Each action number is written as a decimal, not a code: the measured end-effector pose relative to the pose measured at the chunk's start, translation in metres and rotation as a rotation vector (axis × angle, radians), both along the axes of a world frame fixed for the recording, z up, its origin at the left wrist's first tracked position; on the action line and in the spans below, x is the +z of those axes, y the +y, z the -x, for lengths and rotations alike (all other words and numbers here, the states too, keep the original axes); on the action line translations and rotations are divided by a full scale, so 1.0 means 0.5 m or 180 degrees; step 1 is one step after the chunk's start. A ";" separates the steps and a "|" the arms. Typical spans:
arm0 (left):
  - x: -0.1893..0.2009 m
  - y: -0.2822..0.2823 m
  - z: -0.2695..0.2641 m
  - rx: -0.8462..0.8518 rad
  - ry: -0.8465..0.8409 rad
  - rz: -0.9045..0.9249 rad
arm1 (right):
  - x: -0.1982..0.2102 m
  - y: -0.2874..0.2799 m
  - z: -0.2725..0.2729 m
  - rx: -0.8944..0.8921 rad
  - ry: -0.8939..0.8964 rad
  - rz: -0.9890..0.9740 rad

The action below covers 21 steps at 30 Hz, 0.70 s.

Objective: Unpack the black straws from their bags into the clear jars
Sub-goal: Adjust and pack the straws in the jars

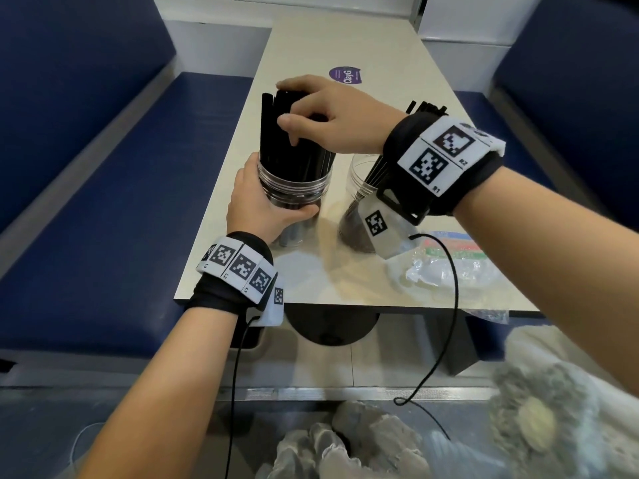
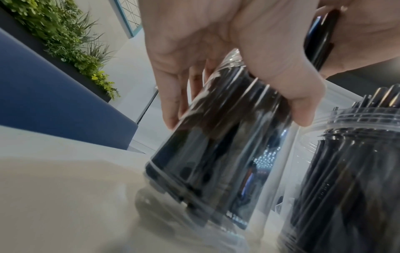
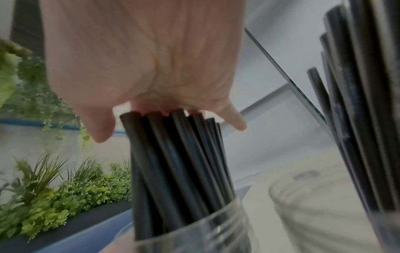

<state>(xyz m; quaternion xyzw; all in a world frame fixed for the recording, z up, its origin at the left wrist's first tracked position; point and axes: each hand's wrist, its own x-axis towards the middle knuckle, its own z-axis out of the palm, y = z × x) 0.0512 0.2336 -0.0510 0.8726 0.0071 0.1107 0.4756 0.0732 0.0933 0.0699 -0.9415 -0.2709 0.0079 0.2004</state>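
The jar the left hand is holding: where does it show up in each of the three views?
Head: the held jar stands left of centre on the table, left hand round its wall.
Left wrist: centre frame, tilted, below the fingers.
Right wrist: only its rim, bottom centre.
Shared landmark: the second jar, right of it in every view.

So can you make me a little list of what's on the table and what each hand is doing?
left hand: grips the left jar, which stands on the table
right hand: rests on the tops of the black straws in that jar, fingers curled over them
second jar: beside the first, also holds black straws
empty bag: crumpled clear plastic at the table's near right
purple sticker: on the table, farther back
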 end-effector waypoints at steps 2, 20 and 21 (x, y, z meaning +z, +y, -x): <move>-0.004 -0.004 -0.002 0.0004 -0.0010 0.0059 | -0.024 0.008 0.000 -0.0299 -0.0207 -0.0230; -0.010 -0.008 -0.004 0.0090 -0.0061 0.0223 | -0.063 0.046 0.016 -0.1790 0.1005 -0.2870; -0.010 -0.008 -0.005 0.0081 -0.0055 0.0217 | -0.064 0.046 0.020 -0.1765 0.0971 -0.2755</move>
